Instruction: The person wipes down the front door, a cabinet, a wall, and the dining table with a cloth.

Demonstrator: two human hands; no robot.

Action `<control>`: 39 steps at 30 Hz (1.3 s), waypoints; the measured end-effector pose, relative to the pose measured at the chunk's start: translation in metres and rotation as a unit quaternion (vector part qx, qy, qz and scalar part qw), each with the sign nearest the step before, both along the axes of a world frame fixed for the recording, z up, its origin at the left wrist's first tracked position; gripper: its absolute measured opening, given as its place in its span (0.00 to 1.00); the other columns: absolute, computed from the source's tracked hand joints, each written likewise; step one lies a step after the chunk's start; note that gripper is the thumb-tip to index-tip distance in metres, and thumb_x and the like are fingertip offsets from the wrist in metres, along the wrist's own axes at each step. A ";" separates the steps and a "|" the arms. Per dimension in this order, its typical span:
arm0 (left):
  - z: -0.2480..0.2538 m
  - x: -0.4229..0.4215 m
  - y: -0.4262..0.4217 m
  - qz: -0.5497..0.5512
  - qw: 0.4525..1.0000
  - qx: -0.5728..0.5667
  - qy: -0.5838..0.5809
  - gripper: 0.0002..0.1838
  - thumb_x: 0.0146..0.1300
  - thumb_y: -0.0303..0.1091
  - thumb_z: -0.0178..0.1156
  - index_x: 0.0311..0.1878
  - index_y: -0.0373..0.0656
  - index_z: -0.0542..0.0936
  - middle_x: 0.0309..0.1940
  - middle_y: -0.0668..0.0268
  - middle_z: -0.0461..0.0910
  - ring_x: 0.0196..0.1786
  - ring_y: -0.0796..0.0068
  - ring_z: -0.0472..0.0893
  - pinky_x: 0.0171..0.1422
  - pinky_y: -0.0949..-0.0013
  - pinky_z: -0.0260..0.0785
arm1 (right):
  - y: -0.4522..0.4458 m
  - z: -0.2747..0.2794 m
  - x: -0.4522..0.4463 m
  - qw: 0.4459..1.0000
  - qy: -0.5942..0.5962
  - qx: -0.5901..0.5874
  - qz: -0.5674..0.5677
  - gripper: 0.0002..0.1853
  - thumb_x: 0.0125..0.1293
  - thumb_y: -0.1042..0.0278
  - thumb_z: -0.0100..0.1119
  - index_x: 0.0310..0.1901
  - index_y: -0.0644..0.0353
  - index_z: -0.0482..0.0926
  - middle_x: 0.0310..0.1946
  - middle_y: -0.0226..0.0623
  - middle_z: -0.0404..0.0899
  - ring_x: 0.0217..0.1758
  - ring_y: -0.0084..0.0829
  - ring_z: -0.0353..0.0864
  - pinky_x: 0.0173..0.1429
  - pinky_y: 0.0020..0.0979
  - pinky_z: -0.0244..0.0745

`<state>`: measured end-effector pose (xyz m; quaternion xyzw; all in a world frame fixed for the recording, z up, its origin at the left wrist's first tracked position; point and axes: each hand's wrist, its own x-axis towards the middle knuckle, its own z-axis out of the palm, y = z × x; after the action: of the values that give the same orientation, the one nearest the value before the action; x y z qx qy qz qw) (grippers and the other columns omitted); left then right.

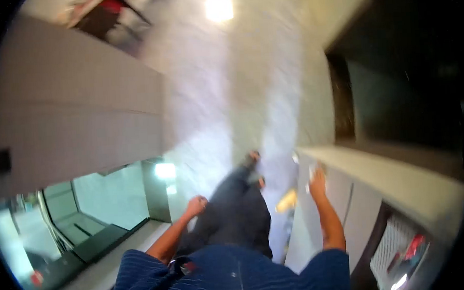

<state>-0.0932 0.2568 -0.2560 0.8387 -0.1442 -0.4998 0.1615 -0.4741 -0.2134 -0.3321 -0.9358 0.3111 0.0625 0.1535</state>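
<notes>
My left hand (197, 205) hangs beside my dark trousers (230, 210), its fingers curled closed with nothing visible in them. On the other side, my right hand (318, 181) is stretched forward beside a pale cabinet (327, 213). A small white thing (311, 173) shows at its fingers, which look closed around it. Blur hides what kind of thing it is. Both arms are apart from each other, and my feet (254, 156) are on the floor, one ahead of the other.
A shiny pale floor (198, 110) runs ahead between furniture. A large brownish panel (77, 100) and a lit glass-like recess (114, 193) are at left. At right are a dark opening (407, 78), a yellow thing (286, 200) low down, and a red item (414, 246) in a white rack (392, 247).
</notes>
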 end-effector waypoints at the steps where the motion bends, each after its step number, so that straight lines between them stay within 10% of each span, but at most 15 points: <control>1: 0.009 -0.001 -0.008 -0.015 1.000 0.023 -0.008 0.17 0.60 0.44 0.56 0.42 0.43 0.85 0.39 0.48 0.83 0.45 0.49 0.82 0.54 0.54 0.73 | 0.017 0.015 0.000 0.997 0.028 0.049 -0.057 0.29 0.61 0.65 0.56 0.63 0.70 0.70 0.67 0.58 0.63 0.71 0.57 0.59 0.77 0.49 0.50; 2: 0.021 -0.002 -0.019 -0.003 1.000 0.004 -0.028 0.17 0.59 0.45 0.57 0.42 0.43 0.86 0.40 0.49 0.84 0.46 0.50 0.82 0.55 0.54 0.73 | 0.023 -0.031 -0.041 0.992 0.078 0.071 -0.073 0.24 0.61 0.64 0.56 0.58 0.65 0.76 0.67 0.58 0.64 0.72 0.53 0.58 0.76 0.51 0.49; 4: 0.039 -0.010 -0.043 0.026 0.999 -0.015 -0.042 0.18 0.59 0.45 0.59 0.42 0.41 0.85 0.41 0.51 0.84 0.47 0.51 0.82 0.55 0.54 0.73 | 0.050 0.017 -0.036 0.964 0.108 0.217 -0.113 0.14 0.53 0.66 0.59 0.41 0.61 0.83 0.40 0.46 0.84 0.43 0.52 0.83 0.50 0.50 0.75; 6: 0.053 -0.019 -0.069 0.016 0.997 -0.047 -0.051 0.18 0.59 0.45 0.58 0.43 0.41 0.85 0.42 0.50 0.84 0.48 0.52 0.82 0.56 0.55 0.73 | 0.061 -0.041 -0.103 0.897 0.336 0.283 0.049 0.12 0.54 0.65 0.58 0.35 0.64 0.84 0.30 0.42 0.86 0.31 0.43 0.85 0.34 0.41 0.77; 8: 0.056 -0.033 -0.095 -0.010 0.994 -0.099 -0.042 0.19 0.60 0.44 0.58 0.47 0.39 0.83 0.44 0.50 0.83 0.50 0.53 0.82 0.57 0.57 0.72 | 0.093 0.000 -0.096 0.920 0.069 0.385 -0.038 0.12 0.58 0.68 0.55 0.36 0.69 0.82 0.27 0.37 0.83 0.30 0.31 0.81 0.34 0.36 0.75; 12: 0.125 -0.055 -0.175 -0.066 0.973 -0.217 0.050 0.25 0.62 0.46 0.60 0.55 0.36 0.79 0.52 0.49 0.80 0.59 0.56 0.77 0.64 0.61 0.68 | 0.122 0.194 0.029 0.796 -0.182 0.501 -0.287 0.10 0.62 0.69 0.54 0.34 0.67 0.82 0.24 0.29 0.78 0.30 0.22 0.74 0.33 0.31 0.69; 13: 0.125 -0.065 -0.188 -0.110 0.963 -0.248 -0.001 0.29 0.61 0.48 0.62 0.59 0.36 0.76 0.57 0.47 0.76 0.63 0.54 0.74 0.67 0.60 0.65 | 0.117 0.153 0.019 0.877 -0.126 0.411 -0.214 0.10 0.63 0.74 0.55 0.42 0.67 0.82 0.28 0.32 0.82 0.30 0.20 0.75 0.34 0.30 0.72; 14: 0.128 -0.073 -0.200 -0.154 0.947 -0.278 -0.051 0.34 0.61 0.49 0.64 0.63 0.35 0.72 0.62 0.46 0.71 0.66 0.52 0.70 0.71 0.59 0.61 | 0.129 0.184 0.047 0.779 -0.272 0.495 -0.273 0.11 0.64 0.72 0.56 0.44 0.68 0.81 0.28 0.31 0.81 0.29 0.19 0.73 0.33 0.29 0.70; 20: 0.185 -0.081 -0.252 -0.201 0.892 -0.403 -0.046 0.47 0.54 0.54 0.71 0.70 0.40 0.61 0.68 0.45 0.62 0.66 0.44 0.68 0.70 0.55 0.62 | 0.121 0.249 0.105 0.723 -0.310 0.553 -0.274 0.13 0.64 0.72 0.57 0.48 0.68 0.81 0.39 0.32 0.83 0.41 0.23 0.79 0.48 0.26 0.73; 24: 0.189 -0.063 -0.274 -0.068 0.886 -0.424 0.177 0.46 0.55 0.48 0.73 0.70 0.38 0.60 0.60 0.55 0.72 0.61 0.62 0.74 0.63 0.62 0.69 | 0.104 0.285 0.131 0.700 -0.315 0.573 -0.288 0.13 0.64 0.71 0.59 0.49 0.66 0.81 0.41 0.33 0.83 0.42 0.24 0.80 0.48 0.27 0.75; 30: 0.210 -0.013 -0.294 -0.029 0.892 -0.382 0.239 0.26 0.61 0.43 0.69 0.58 0.39 0.76 0.47 0.62 0.82 0.49 0.74 0.79 0.53 0.68 0.72 | 0.074 0.296 0.187 0.690 -0.333 0.568 -0.301 0.11 0.65 0.67 0.62 0.47 0.60 0.81 0.30 0.25 0.80 0.26 0.16 0.72 0.28 0.21 0.66; 39: 0.235 0.090 -0.342 0.157 0.889 -0.377 0.204 0.16 0.68 0.39 0.58 0.52 0.37 0.78 0.41 0.64 0.83 0.43 0.76 0.80 0.47 0.68 0.73 | 0.042 0.282 0.321 0.587 -0.388 0.589 -0.397 0.14 0.67 0.72 0.62 0.52 0.64 0.77 0.44 0.33 0.82 0.45 0.28 0.81 0.50 0.31 0.79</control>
<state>-0.0035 -0.0854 -0.0211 0.6057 -0.1520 -0.5359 0.5682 -0.1532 -0.1715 -0.0500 -0.3599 0.4577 -0.2044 0.7869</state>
